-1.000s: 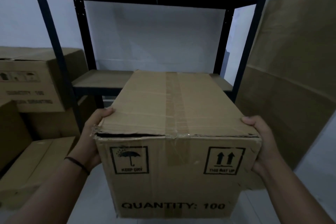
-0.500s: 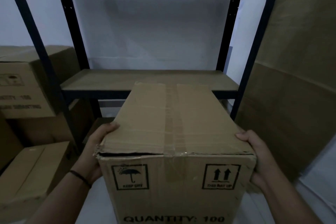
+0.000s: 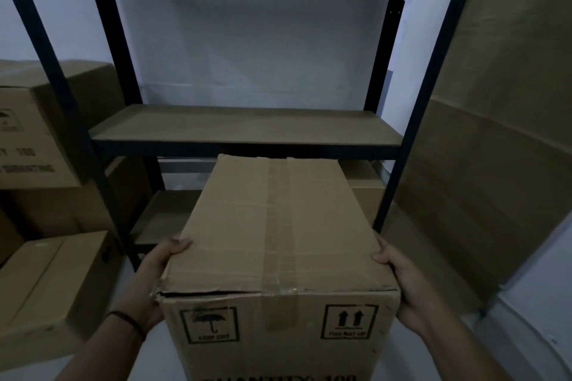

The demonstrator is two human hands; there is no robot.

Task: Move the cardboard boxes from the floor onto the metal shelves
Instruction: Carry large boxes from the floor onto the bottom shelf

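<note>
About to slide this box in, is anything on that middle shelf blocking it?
Nothing visible. The middle shelf is bare, and the box, held by the left hand and right hand, sits below its front edge.

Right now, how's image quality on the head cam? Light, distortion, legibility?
Head view: dim, bluish, no glare; wide-angle bends the shelf uprights outward; print on the held box is soft, its quantity line cut by the bottom edge; left hand and right hand are shadowed but distinct.
</note>
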